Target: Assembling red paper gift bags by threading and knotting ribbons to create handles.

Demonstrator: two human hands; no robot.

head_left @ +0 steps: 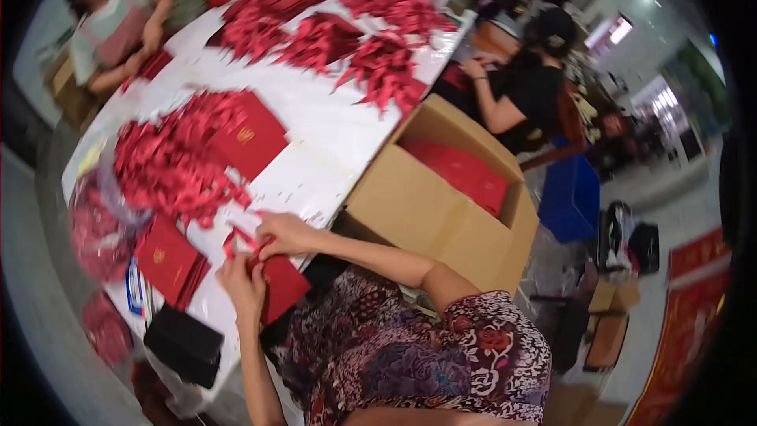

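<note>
At the near edge of the white table [331,138], my left hand [240,282] and my right hand [284,235] work close together at the top of a flat red card or bag [285,290]. Both are closed, with fingers pinching a red ribbon [231,244] that loops up between them. Just beyond lies a heap of red ribbons [169,158], beside red pieces with a gold emblem [256,138]. To the left of my left hand sits a stack of similar red pieces [167,260]. My fingers partly hide the ribbon's ends.
An open cardboard box [426,229] holding red pieces [457,170] stands against the table's right edge. A black block-shaped object [185,345] lies near left. More ribboned piles [319,39] cover the far end. Co-workers sit around; a blue bin [569,197] stands right.
</note>
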